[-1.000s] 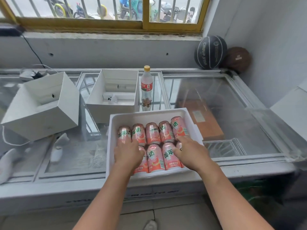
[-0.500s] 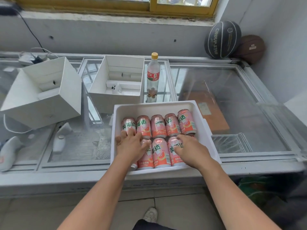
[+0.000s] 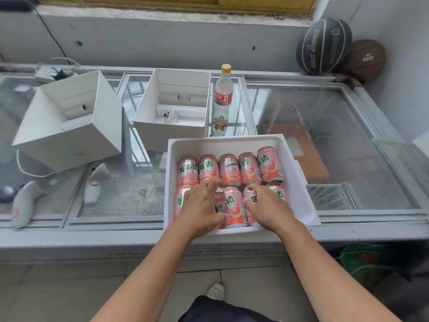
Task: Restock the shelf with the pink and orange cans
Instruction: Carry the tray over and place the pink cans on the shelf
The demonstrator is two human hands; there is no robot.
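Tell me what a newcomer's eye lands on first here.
The pink cans stand out first, lying in two rows in a white foam tray on the glass-topped freezer. The left hand and right hand rest on the near row. Next come two basketballs in the far right corner.

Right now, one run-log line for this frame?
stage: reaching into tray | left hand: open, on front-row cans | right hand: open, on front-row cans | tray: two rows | lifted: none
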